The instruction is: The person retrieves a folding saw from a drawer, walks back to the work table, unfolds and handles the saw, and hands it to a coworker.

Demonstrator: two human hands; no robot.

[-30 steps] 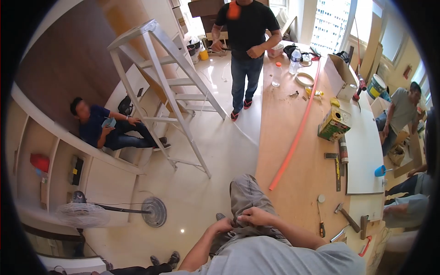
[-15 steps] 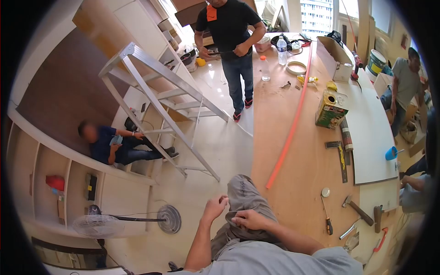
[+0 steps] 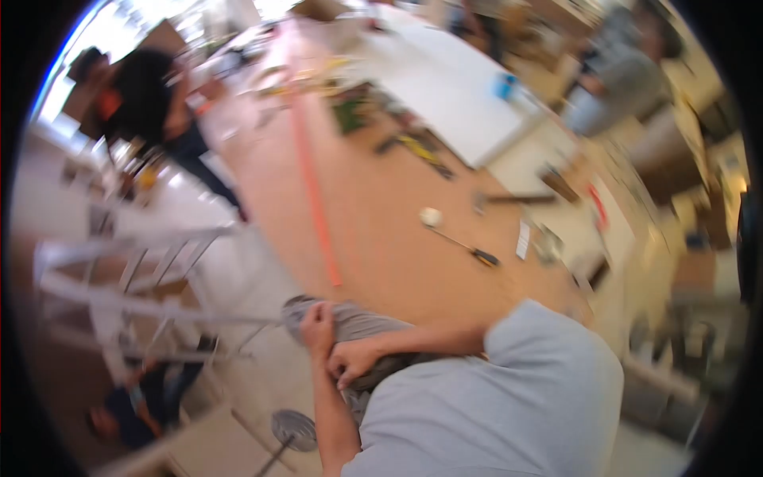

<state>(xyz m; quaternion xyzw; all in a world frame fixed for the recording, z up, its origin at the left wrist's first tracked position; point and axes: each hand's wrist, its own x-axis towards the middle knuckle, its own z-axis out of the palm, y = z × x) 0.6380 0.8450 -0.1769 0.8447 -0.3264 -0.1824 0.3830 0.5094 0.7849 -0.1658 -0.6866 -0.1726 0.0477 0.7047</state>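
Observation:
The whole view is blurred by motion. My left hand (image 3: 318,327) is raised at my trousered knee (image 3: 362,322), its fingers too smeared to read. Just below it, my right hand (image 3: 354,362) lies against my left wrist and forearm, fingers loosely bent and apart, with no object visible in it. Beyond my knee is the wooden tabletop (image 3: 381,262), where an orange-red strip (image 3: 314,191) ends near my hands. A screwdriver (image 3: 483,257) and a small round white item (image 3: 431,217) lie farther right.
A hammer (image 3: 517,198), a ruler-like square (image 3: 425,151) and a white panel (image 3: 453,87) are on the table. A ladder (image 3: 119,298) and fan base (image 3: 292,429) stand left. One person (image 3: 143,91) stands upper left, another (image 3: 147,405) sits lower left; more are upper right.
The view has swung right and tilted, so table and tools appear farther left. My hands, apart half a second ago, now touch, the right against the left forearm.

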